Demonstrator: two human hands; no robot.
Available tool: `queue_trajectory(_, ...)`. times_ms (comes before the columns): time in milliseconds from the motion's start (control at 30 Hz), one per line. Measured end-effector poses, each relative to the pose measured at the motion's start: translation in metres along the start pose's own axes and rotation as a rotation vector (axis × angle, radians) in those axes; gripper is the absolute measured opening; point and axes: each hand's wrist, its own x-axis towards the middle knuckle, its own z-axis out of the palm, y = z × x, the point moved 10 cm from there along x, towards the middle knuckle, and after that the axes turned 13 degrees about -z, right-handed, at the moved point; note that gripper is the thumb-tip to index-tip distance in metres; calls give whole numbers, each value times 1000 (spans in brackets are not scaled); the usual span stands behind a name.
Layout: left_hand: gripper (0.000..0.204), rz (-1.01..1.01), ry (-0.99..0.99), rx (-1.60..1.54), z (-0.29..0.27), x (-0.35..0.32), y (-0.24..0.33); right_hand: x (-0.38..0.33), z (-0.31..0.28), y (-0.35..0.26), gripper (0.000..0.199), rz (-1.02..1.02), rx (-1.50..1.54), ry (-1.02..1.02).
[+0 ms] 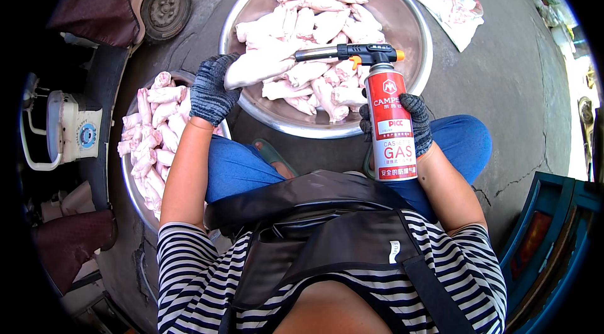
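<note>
In a dark grey knitted glove, my left hand [212, 90] is closed round one end of a pale pig's trotter [259, 69]. The trotter is held out over the near left rim of a large metal basin [406, 25]. My right hand [415, 121], gloved too, grips the red and white can of a gas torch [391, 123] upright. Its nozzle points left, with the tip close to the held trotter or in front of it; no flame can be made out. Many more trotters [327, 24] are heaped in the basin.
A smaller metal basin [128, 173] full of trotters [157, 123] stands by my left forearm. White plastic bags [450, 3] lie at the far right. A vehicle wheel [166, 9] is at the upper left, a blue wooden piece [541, 208] at the lower right.
</note>
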Motion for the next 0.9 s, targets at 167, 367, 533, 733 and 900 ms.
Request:
queue_trajectory(167, 58, -1, -9, -10, 1, 0, -2, -1, -1, -1, 74, -4, -31, 14)
queue_trajectory(367, 60, -6, -24, -12, 2, -2, -4, -1, -1, 1, 74, -12, -36, 19)
queue_trajectory(533, 59, -25, -18, -2, 5, -2, -4, -3, -6, 0, 73, -29, -67, 72)
queue_trajectory(733, 73, -360, -557, -39, 76, 11, -9, 4, -24, -4, 66, -61, -95, 289)
queue_trajectory(900, 78, -482, -710, -24, 121, 19, -25, 5, -26, -32, 63, -215, -107, 343)
